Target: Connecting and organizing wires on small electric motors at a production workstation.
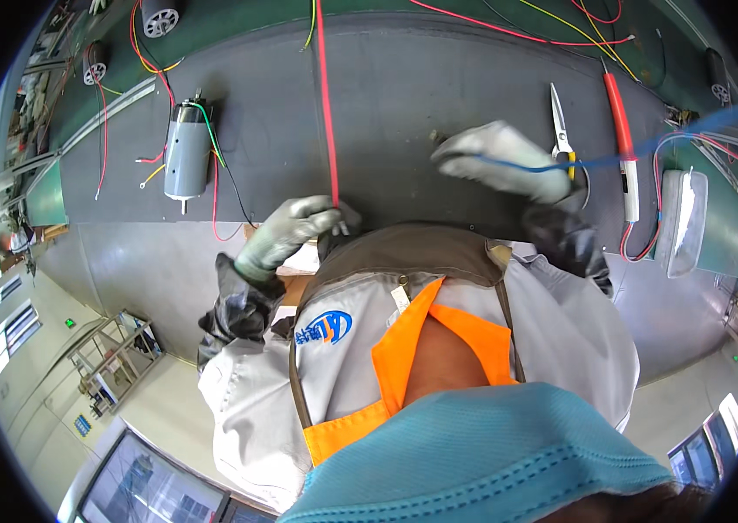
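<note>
My left hand (286, 234), in a pale grey glove, is at the near edge of the dark work mat with its fingers curled together. The near end of a straight red strip (327, 105) meets its fingertips; whatever they pinch is hidden. My right hand (508, 161), gloved too and slightly blurred, is closed over the mat on the right. A blue wire (648, 148) runs from its fingers across the glove to the far right. Scissors (560, 122) with yellow and black handles lie just beyond that hand, their handles partly behind the wrist.
A grey cylindrical motor (186, 157) with coloured leads stands out at left. Toward the right lie a red-and-white pen-shaped tool (623, 131) and a clear plastic tray (683, 222). Other motors (160, 17) and loose wires (526, 35) rest on the green surface beyond the mat (413, 78).
</note>
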The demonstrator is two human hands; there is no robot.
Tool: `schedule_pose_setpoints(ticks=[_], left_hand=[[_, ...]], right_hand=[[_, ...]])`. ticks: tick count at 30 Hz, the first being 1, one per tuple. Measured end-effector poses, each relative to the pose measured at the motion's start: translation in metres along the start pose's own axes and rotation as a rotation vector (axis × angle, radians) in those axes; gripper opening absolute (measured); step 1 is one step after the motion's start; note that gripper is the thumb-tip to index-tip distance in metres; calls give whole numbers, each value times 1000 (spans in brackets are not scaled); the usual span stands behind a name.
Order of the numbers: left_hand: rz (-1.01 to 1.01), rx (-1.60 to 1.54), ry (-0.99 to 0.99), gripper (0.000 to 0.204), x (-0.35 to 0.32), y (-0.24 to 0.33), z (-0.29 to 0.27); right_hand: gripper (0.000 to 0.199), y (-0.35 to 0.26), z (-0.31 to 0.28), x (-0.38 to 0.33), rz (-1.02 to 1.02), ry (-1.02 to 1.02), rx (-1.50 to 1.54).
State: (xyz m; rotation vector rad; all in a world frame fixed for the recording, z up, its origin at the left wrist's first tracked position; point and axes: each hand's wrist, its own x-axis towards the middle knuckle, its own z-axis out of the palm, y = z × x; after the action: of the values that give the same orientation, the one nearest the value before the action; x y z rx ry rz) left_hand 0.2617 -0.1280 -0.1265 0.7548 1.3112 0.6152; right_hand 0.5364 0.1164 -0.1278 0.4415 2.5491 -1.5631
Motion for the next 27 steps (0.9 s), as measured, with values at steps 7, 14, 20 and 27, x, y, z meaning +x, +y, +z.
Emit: schedule_pose_setpoints(ticks=[7, 14, 20, 27], left_hand=[[464, -507, 162, 33, 69, 46, 32], [629, -645, 334, 34, 104, 84, 62], [606, -705, 321, 34, 103, 95, 76], [599, -672, 372, 32, 103, 93, 78]], right_hand=[[59, -40, 38, -22, 32, 507, 427], [53, -45, 55, -9, -161, 850, 422], [53, -43, 58, -1, -190, 928, 370], [55, -47, 56, -4, -110, 922, 202]])
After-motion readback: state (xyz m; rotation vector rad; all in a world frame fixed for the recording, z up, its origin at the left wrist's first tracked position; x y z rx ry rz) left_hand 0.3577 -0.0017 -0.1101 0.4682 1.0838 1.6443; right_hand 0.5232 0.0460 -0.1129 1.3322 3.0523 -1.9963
